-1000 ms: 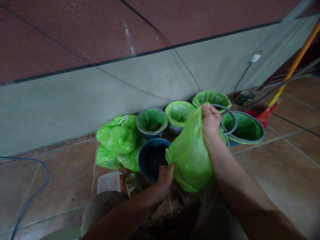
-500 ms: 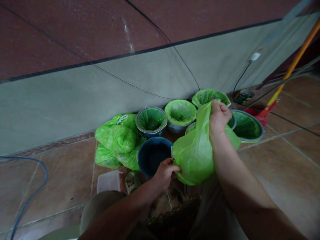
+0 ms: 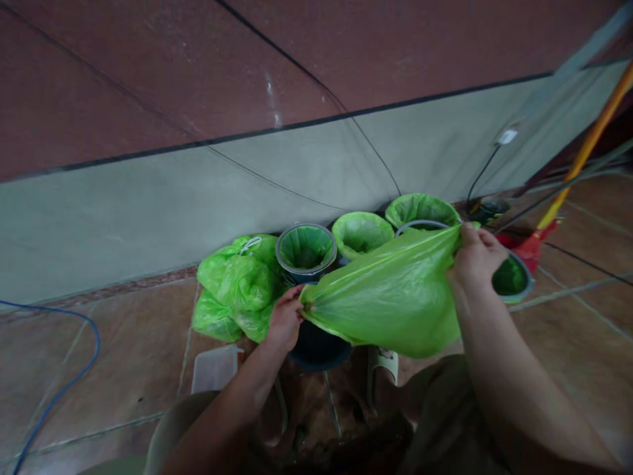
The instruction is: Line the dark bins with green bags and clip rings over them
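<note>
A green plastic bag [image 3: 390,300] is stretched sideways between my two hands. My left hand [image 3: 285,320] pinches its bunched left end, closed on the plastic. My right hand [image 3: 477,258] grips the bag's upper right corner, fingers closed. Below the bag stands a dark blue bucket [image 3: 319,346], mostly hidden by it.
Against the wall stand several buckets lined with green bags [image 3: 306,247] [image 3: 362,232] [image 3: 421,210] [image 3: 512,277]. Tied green bags [image 3: 235,287] lie to the left. A white container [image 3: 215,368] sits on the tiled floor. A blue cable [image 3: 59,389] runs at left, an orange-handled broom [image 3: 578,161] at right.
My hands have moved apart, the left going left and up, the right going right, and the bag has been pulled out from a hanging bundle into a wide horizontal stretch over the blue bucket.
</note>
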{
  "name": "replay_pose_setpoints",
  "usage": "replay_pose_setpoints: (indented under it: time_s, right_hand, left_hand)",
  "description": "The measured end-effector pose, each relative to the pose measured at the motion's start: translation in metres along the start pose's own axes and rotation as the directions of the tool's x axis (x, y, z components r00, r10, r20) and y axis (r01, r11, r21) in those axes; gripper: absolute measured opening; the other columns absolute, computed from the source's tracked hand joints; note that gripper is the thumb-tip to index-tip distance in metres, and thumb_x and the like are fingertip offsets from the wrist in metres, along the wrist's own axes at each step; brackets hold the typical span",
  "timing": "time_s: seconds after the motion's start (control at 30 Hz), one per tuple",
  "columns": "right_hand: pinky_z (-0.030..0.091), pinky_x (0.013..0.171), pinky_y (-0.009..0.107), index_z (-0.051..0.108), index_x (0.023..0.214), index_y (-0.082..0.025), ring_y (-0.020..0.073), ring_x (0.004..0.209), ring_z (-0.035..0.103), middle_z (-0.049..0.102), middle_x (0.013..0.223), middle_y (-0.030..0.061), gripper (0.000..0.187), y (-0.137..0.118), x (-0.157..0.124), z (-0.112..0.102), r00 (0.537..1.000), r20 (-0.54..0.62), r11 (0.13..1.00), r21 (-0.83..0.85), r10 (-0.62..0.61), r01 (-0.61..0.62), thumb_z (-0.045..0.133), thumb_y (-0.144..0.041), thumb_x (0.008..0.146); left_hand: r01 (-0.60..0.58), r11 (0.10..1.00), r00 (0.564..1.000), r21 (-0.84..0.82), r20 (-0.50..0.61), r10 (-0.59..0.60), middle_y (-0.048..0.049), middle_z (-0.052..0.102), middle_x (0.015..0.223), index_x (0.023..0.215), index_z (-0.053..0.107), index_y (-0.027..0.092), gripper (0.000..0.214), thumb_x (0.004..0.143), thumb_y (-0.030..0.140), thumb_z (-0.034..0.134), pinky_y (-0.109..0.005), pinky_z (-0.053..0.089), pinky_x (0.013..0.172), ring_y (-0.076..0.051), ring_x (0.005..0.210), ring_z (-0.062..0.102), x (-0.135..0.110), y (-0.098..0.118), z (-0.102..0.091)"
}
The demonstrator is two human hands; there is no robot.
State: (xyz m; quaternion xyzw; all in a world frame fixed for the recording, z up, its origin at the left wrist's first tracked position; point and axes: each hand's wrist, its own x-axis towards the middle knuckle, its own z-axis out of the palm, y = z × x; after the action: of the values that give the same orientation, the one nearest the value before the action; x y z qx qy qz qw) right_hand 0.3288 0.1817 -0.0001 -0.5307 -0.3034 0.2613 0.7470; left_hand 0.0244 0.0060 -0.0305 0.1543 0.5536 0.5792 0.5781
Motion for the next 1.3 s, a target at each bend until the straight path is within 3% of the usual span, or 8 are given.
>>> replay_pose_setpoints:
  time_s: [0.23, 0.5, 0.67, 0.83, 1.0, 1.13, 1.2, 1.3]
  right_hand:
    - [0.039, 0.047, 0.027, 0.055, 0.056, -0.023, 0.0114, 0.050, 0.040, 0.047, 0.054, -0.0041, 0.022, 0.006, -0.001, 0.001, 0.996, -0.089, 1.000, -0.004, 0.028, -0.028, 0.071, -0.022, 0.073]
    - [0.038, 0.045, 0.028, 0.054, 0.058, -0.025, 0.0120, 0.047, 0.038, 0.043, 0.052, -0.0054, 0.023, 0.018, 0.003, -0.001, 1.000, 0.007, 0.999, -0.022, -0.028, 0.028, 0.072, -0.031, 0.071]
    - [0.028, 0.038, 0.025, 0.056, 0.057, -0.022, 0.0097, 0.045, 0.035, 0.044, 0.052, -0.0060, 0.023, 0.007, -0.005, 0.004, 0.999, -0.004, 0.999, 0.026, 0.042, -0.042, 0.074, -0.034, 0.063]
    - [0.033, 0.041, 0.029, 0.057, 0.057, -0.025, 0.0125, 0.047, 0.039, 0.048, 0.054, -0.0035, 0.023, -0.010, -0.013, -0.004, 0.999, 0.050, 0.998, 0.056, 0.003, -0.006, 0.076, -0.035, 0.065]
    - [0.036, 0.043, 0.025, 0.065, 0.061, -0.021, 0.0109, 0.049, 0.044, 0.056, 0.057, -0.0029, 0.024, -0.065, -0.001, -0.021, 0.987, 0.157, 0.999, 0.050, -0.019, 0.011, 0.081, -0.038, 0.059]
    - [0.041, 0.048, 0.023, 0.073, 0.070, -0.020, 0.0117, 0.055, 0.053, 0.064, 0.064, -0.0012, 0.027, -0.146, 0.014, -0.025, 0.946, 0.325, 1.000, -0.003, 0.001, 0.000, 0.082, -0.036, 0.051]
    - [0.043, 0.051, 0.025, 0.074, 0.070, -0.020, 0.0127, 0.057, 0.054, 0.065, 0.064, 0.0002, 0.025, -0.195, 0.010, -0.028, 0.933, 0.353, 0.997, -0.019, -0.068, 0.080, 0.082, -0.035, 0.052]
    - [0.052, 0.064, 0.033, 0.077, 0.075, -0.027, 0.0178, 0.067, 0.061, 0.070, 0.077, 0.0036, 0.012, -0.250, -0.018, -0.048, 0.868, 0.298, 0.914, 0.043, -0.397, 0.403, 0.079, -0.034, 0.065]
  left_hand:
    - [-0.050, 0.980, 0.997, -0.194, 0.043, 0.059, -0.0041, 0.075, 0.102, 0.114, 0.067, 0.018, 0.058, 0.056, 0.017, 0.058, -0.035, 0.052, 0.089, -0.024, 0.100, 0.068, 0.010, 0.011, 0.001]
    - [-0.178, 0.970, 0.984, -0.166, -0.014, 0.178, -0.0020, 0.076, 0.097, 0.113, 0.071, 0.020, 0.051, 0.064, 0.028, 0.083, -0.031, 0.053, 0.085, -0.019, 0.092, 0.071, 0.020, 0.021, -0.005]
    - [-0.277, 0.950, 0.960, -0.144, -0.089, 0.266, -0.0025, 0.077, 0.091, 0.119, 0.070, 0.020, 0.052, 0.068, 0.026, 0.076, -0.031, 0.053, 0.083, -0.018, 0.085, 0.071, 0.031, 0.027, -0.010]
    - [-0.350, 0.936, 0.936, -0.046, 0.000, 0.351, -0.0016, 0.076, 0.082, 0.118, 0.072, 0.020, 0.049, 0.070, 0.030, 0.073, -0.031, 0.053, 0.083, -0.018, 0.082, 0.070, 0.025, 0.054, -0.015]
    - [-0.541, 0.792, 0.840, 0.283, 0.235, 0.489, -0.0041, 0.078, 0.089, 0.099, 0.078, 0.021, 0.034, 0.067, 0.031, 0.080, -0.030, 0.054, 0.080, -0.020, 0.083, 0.070, 0.003, 0.104, -0.023]
    - [-0.672, 0.610, 0.737, 0.420, 0.297, 0.607, -0.0045, 0.078, 0.083, 0.088, 0.077, 0.021, 0.026, 0.068, 0.038, 0.079, -0.030, 0.055, 0.075, -0.021, 0.078, 0.069, -0.018, 0.151, -0.010]
    - [-0.734, 0.484, 0.655, 0.477, 0.304, 0.692, -0.0037, 0.078, 0.082, 0.085, 0.077, 0.021, 0.023, 0.071, 0.039, 0.076, -0.031, 0.055, 0.078, -0.021, 0.078, 0.069, -0.032, 0.175, 0.001]
    - [-0.820, 0.304, 0.456, 0.485, 0.235, 0.858, -0.0034, 0.078, 0.093, 0.087, 0.077, 0.022, 0.021, 0.074, 0.039, 0.072, -0.034, 0.052, 0.094, -0.021, 0.092, 0.069, -0.050, 0.195, 0.009]
